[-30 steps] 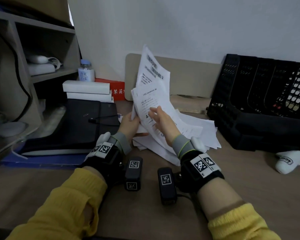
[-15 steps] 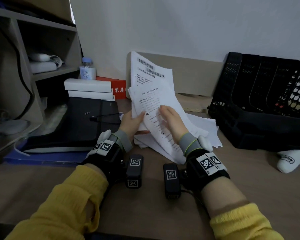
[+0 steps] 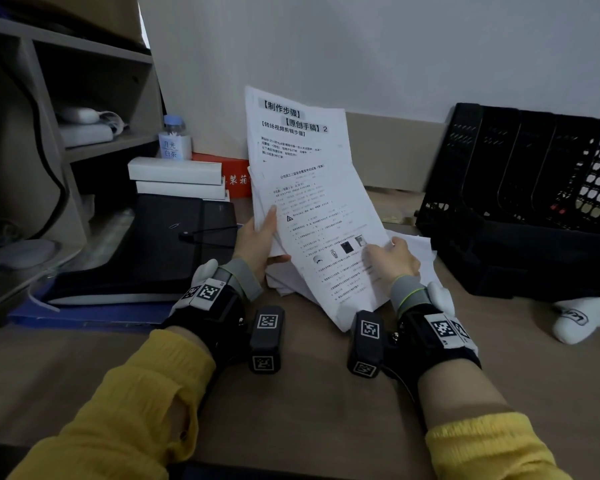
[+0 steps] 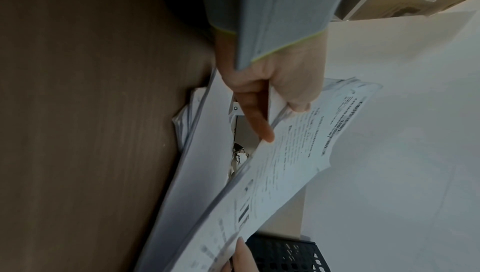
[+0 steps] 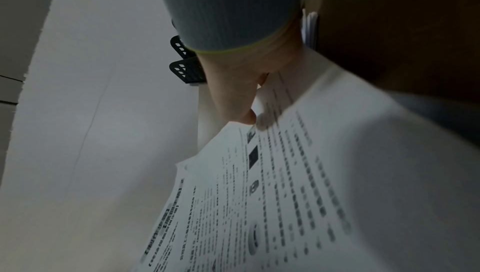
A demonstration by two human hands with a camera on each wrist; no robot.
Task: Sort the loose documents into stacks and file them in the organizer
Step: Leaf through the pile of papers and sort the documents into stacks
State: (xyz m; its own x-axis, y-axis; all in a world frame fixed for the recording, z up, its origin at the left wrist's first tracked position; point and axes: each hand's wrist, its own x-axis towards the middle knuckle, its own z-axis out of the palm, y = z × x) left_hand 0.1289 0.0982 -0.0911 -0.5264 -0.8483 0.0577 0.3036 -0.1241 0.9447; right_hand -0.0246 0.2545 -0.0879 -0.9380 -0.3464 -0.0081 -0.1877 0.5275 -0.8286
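While the left hand (image 3: 257,239) is pinching the left edge of the raised documents (image 3: 312,202) and the right hand (image 3: 392,261) is gripping their right edge above the bench (image 3: 291,393), sorting seems underway, and next they probably need squaring before reaching the black organizer (image 3: 520,202).

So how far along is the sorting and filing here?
Early. Nothing looks filed: the visible slots of the black organizer show no paper. In hand: left hand and right hand hold printed sheets upright. Left: the loose pile on the desk, all filing.
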